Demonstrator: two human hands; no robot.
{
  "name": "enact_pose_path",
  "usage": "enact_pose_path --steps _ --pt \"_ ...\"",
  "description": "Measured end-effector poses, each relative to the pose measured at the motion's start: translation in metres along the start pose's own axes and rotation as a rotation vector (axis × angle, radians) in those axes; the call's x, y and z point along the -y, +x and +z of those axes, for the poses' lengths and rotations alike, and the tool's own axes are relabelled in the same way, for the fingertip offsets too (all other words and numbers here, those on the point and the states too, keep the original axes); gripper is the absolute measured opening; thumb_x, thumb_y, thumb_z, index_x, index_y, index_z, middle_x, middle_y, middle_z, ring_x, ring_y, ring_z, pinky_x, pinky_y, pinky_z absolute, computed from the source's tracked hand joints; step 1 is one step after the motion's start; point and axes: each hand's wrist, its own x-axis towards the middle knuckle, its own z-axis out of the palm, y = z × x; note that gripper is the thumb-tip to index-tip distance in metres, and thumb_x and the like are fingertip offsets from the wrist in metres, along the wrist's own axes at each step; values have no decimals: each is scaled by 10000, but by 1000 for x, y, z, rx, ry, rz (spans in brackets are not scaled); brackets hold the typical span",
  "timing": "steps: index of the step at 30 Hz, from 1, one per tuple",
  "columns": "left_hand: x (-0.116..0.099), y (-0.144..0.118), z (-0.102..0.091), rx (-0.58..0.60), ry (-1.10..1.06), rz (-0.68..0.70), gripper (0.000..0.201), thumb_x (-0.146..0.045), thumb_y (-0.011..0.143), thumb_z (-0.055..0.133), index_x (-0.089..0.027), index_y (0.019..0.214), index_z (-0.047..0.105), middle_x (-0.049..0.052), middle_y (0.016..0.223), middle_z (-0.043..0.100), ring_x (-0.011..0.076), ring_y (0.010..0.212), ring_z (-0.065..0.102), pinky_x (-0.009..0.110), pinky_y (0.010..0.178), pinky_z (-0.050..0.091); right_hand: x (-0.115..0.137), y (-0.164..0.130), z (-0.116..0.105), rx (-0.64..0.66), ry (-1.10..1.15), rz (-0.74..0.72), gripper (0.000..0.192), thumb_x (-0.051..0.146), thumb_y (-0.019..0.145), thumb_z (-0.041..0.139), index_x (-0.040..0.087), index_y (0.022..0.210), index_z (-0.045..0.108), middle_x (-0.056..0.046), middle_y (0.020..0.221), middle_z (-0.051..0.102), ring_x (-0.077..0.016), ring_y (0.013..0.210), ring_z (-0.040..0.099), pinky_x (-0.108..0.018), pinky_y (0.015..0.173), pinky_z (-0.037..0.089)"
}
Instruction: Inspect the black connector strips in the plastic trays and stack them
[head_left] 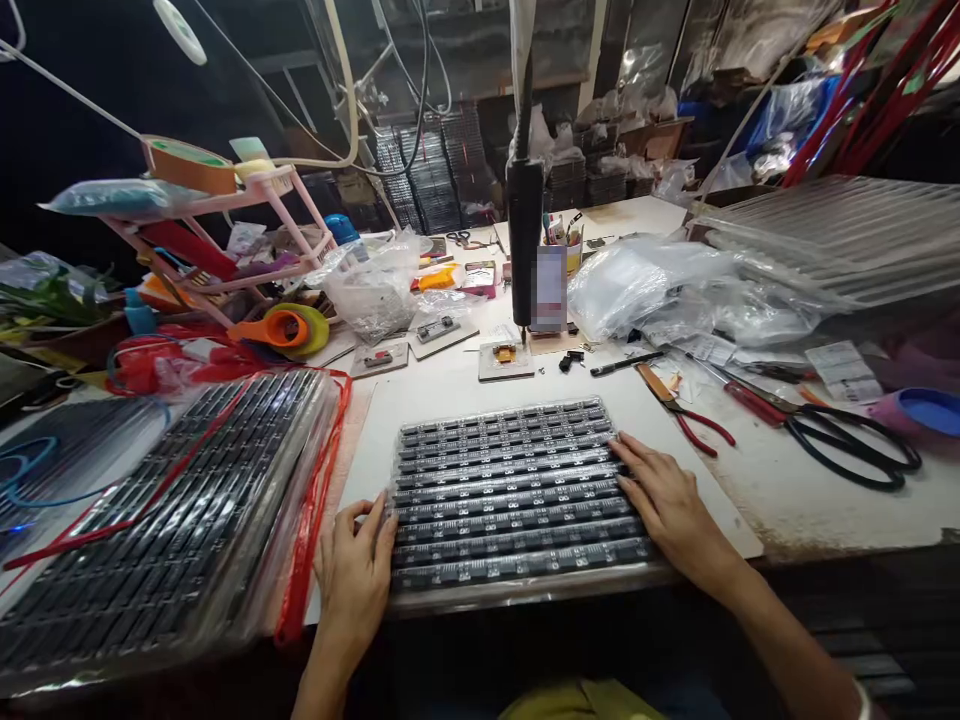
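Illegibly small pale markings (489,491) on black parts (501,522) in clear tray (517,592)

Both arms are bare at the forearms and come from the lower part of the view. The left forearm (324,675) goes upward, and the left hand (349,565) keeps its fingers bent. The right forearm (776,625) slants inward; the right hand (671,508) has longer-stretched fingers. The hands are well apart.
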Motion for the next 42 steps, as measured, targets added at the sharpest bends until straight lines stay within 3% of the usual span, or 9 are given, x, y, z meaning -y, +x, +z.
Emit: enact_pose_path --steps 8,12,15,21,24,27,31,34,42 --pt "-16 -3 -17 -47 -637 -165 493 -478 820 542 -242 1250 584 65 1174 627 256 1127 545 479 1048 390 23 14 -8 -86 476 130 385 346 932 422 204 1251 584 -95 1390 508 -238 1297 456 -446 1079 387" --pt "-31 -14 -52 -476 -953 -431 525 -380 776 627 -426 1285 507 -68 1008 646 158 827 597 463 919 519 34 12 -35 -177 705 110 449 371 933 456 265 1369 464 -55 1435 462 -226 1298 453 -421 1090 372" --pt "-30 -11 -73 -663 -973 -457 455 -324 790 605 -479 1214 540 -125 1104 630 185 1040 573 483 1010 469 28 11 -42 -238 667 131 429 383 925 475 249 1332 497 -72 1384 510 -223 1278 469 -423 1095 357" --pt "-18 7 -74 -460 -1159 -417 615 -177 840 489 -360 1401 318 -15 1087 643 178 1170 557 447 1043 439 1 1 -20 -166 535 226 362 420 917 475 213 1187 599 -83 1202 621 -216 1151 556 -416 1036 408" --pt "-11 15 -70 -444 -1434 -479 633 -91 771 543 -259 1359 383 0 869 666 157 1032 640 376 1022 447 -2 -3 -13 -150 445 184 360 439 905 484 217 1155 616 -75 1163 630 -225 1103 572 -415 1008 422" --pt "-4 12 -67 -368 -1533 -442 544 -112 768 586 -265 1282 499 33 978 690 173 1081 630 372 1056 407 -1 -4 -14 -148 406 171 355 458 897 481 233 1132 624 -62 1133 637 -233 1071 584 -421 983 436" --pt "0 -10 -53 -234 -1360 -330 353 -253 807 621 -233 1159 632 78 1239 633 221 1251 514 401 1114 334 1 -5 -16 -127 399 172 345 470 894 477 262 1126 624 -66 1132 635 -252 1067 585 -437 994 426" --pt "0 -27 -39 -119 -920 -207 388 -356 849 587 -220 1211 614 78 1360 552 238 1328 424 429 1149 262 1 -5 -15 -126 377 194 346 464 892 483 257 1126 631 -69 1133 644 -255 1065 593 -433 993 437" --pt "-2 -42 -10 192 -80 240 905 -557 818 558 -254 1505 52 126 1563 207 282 1445 144 559 1150 145 3 -8 -12 -124 320 256 381 491 895 470 241 1126 643 -47 1122 669 -225 1075 607 -419 1000 447"
